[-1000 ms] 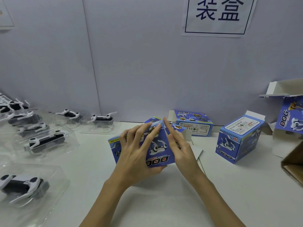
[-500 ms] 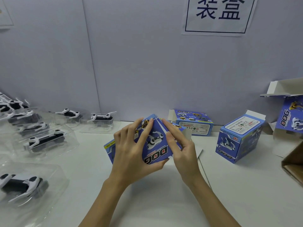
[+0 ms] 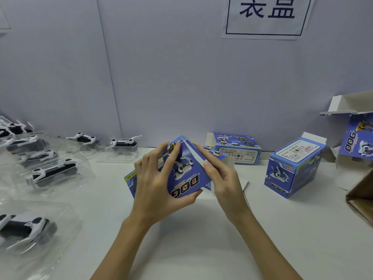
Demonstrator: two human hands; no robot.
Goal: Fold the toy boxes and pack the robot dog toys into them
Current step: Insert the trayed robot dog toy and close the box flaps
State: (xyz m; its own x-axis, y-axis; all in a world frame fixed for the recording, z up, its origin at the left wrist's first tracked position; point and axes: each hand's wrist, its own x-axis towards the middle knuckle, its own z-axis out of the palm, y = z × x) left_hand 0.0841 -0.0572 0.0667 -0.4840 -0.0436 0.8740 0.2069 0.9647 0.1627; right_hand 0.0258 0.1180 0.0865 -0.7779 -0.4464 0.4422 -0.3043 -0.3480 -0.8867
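I see the blue DOG toy box [image 3: 186, 174], half-formed and upside down, held above the middle of the white table [image 3: 201, 239]. My left hand [image 3: 159, 188] grips it, fingers spread over the front, thumb under the lower edge. My right hand [image 3: 224, 178] presses nearly straight fingers on its right panel. A folded box [image 3: 293, 168] stands to the right, another [image 3: 237, 151] behind. Robot dog toys in clear trays [image 3: 54, 174] sit left.
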